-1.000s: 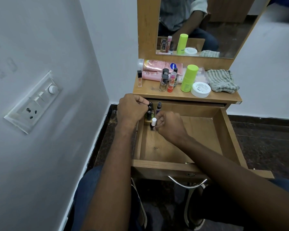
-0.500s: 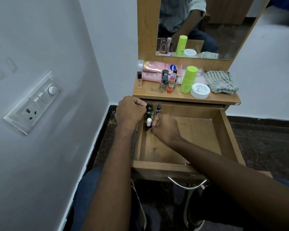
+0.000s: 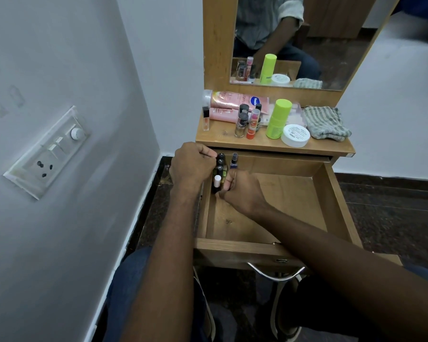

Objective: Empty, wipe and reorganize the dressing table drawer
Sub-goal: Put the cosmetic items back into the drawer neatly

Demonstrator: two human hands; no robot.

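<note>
The wooden drawer (image 3: 269, 245) is pulled out under the dressing table top. A cluster of small bottles stands in its back left corner: black-capped bottles (image 3: 220, 159), a dark blue-capped bottle (image 3: 234, 161) and a white-capped bottle (image 3: 217, 181). My left hand (image 3: 192, 166) is curled at the drawer's left wall, its fingertips on the black-capped bottles. My right hand (image 3: 242, 191) reaches into the drawer and pinches the white-capped bottle low down, against the left wall. The rest of the drawer floor is bare wood.
On the table top (image 3: 326, 148) stand pink tubes (image 3: 235, 101), nail polish bottles (image 3: 241, 122), a green bottle (image 3: 277, 118), a white jar (image 3: 295, 135) and a folded striped cloth (image 3: 325, 122). A mirror (image 3: 331, 45) rises behind. The wall with a switch plate (image 3: 50, 154) is close on the left.
My right hand has carried the white-capped bottle leftwards to the drawer's left wall, beside the other bottles. My left hand has stayed at the black-capped bottles.
</note>
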